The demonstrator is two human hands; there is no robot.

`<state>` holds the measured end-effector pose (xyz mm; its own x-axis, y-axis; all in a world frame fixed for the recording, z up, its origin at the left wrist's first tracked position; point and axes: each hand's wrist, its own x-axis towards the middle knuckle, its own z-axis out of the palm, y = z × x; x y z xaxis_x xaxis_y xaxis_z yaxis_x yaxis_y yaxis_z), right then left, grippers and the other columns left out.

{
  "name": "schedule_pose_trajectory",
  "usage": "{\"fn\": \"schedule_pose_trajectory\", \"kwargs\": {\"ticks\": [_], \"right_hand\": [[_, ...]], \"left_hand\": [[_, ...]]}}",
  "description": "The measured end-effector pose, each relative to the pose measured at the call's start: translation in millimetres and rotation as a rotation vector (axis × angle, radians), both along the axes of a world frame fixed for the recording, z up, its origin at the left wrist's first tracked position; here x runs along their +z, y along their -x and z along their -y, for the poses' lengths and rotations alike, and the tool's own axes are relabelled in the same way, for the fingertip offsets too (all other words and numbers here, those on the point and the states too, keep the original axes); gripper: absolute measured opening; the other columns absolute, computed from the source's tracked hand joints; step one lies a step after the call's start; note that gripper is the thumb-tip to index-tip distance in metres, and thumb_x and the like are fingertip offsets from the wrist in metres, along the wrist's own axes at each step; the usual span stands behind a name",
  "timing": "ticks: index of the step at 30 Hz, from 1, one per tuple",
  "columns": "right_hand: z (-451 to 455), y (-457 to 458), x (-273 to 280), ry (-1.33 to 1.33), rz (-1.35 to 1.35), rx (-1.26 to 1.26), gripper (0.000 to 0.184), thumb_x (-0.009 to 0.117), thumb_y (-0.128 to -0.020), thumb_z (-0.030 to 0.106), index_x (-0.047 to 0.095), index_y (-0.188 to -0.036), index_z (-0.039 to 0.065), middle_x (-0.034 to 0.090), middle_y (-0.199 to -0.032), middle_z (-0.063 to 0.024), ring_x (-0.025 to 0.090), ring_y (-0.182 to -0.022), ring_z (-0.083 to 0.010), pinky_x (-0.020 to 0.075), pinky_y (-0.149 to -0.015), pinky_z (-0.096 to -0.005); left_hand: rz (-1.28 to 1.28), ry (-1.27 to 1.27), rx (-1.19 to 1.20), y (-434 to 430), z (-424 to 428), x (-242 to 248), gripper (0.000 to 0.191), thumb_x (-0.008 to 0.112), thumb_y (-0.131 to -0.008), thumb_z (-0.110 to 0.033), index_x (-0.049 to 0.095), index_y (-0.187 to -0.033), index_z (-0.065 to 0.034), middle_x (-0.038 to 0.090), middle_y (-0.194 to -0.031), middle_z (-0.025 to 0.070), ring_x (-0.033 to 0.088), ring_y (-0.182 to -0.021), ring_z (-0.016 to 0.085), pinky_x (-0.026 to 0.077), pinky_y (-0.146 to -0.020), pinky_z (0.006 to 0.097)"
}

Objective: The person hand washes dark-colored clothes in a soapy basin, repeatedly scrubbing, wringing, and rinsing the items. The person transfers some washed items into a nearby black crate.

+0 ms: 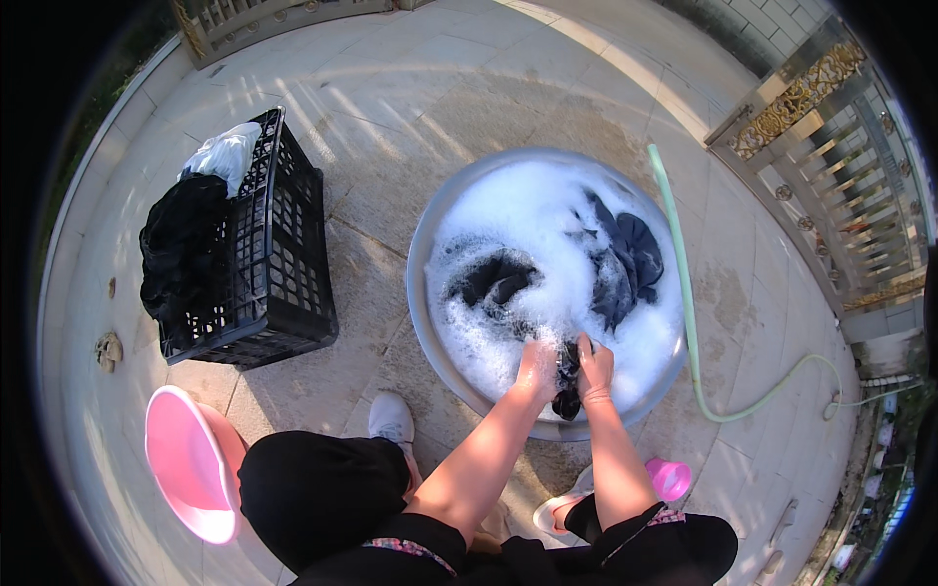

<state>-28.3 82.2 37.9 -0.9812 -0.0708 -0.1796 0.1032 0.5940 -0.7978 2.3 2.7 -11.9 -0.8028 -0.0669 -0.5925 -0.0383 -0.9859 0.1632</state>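
Note:
A large round metal basin filled with white suds stands before me. Dark wet cloth rises out of the foam at its right side, and more black fabric shows at the left. At the near rim, my left hand is partly covered by foam, beside a bunched piece of black cloth. My right hand grips that same cloth from the other side, thumb towards the foam. The fingertips of my left hand are hidden in suds.
A black plastic crate with black clothing and a white garment stands left. A pink basin leans near my knee. A green hose runs along the metal basin's right side; a small pink container sits by my foot.

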Motion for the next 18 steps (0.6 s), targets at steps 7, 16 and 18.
{"fn": "schedule_pose_trajectory", "kwargs": {"ticks": [7,16,18], "right_hand": [[1.1,-10.9,6.3,0.509,0.339,-0.110,0.043,0.035,-0.089,0.037,0.053,-0.103,0.001,0.055,-0.103,-0.0096,0.051,-0.093,-0.0188,0.0385,-0.082,-0.0302],[3.9,-3.7,35.3,0.584,0.270,-0.048,0.026,0.052,-0.084,0.017,0.054,-0.101,-0.002,0.059,-0.091,-0.0060,0.054,-0.080,-0.0130,0.0438,-0.071,-0.0259],[12.2,-17.4,16.0,0.387,0.129,0.017,0.023,0.052,-0.084,0.018,0.058,-0.093,-0.002,0.061,-0.084,-0.0059,0.052,-0.077,-0.0106,0.0427,-0.068,-0.0259]], "left_hand": [[0.072,1.000,-0.411,2.4,16.6,67.1,0.038,0.047,-0.085,-0.031,0.055,-0.097,0.0040,0.058,-0.087,0.0087,0.051,-0.077,0.015,0.043,-0.067,0.0308],[0.088,0.142,-0.454,-19.1,25.4,56.2,0.060,0.039,-0.085,-0.051,0.038,-0.124,-0.0057,0.046,-0.121,0.0105,0.046,-0.107,0.024,0.036,-0.091,0.0412],[0.035,-0.018,-0.240,-9.5,36.3,29.5,0.054,0.040,-0.086,-0.047,0.043,-0.118,-0.0034,0.050,-0.114,0.0137,0.050,-0.101,0.027,0.041,-0.087,0.0412]]}}
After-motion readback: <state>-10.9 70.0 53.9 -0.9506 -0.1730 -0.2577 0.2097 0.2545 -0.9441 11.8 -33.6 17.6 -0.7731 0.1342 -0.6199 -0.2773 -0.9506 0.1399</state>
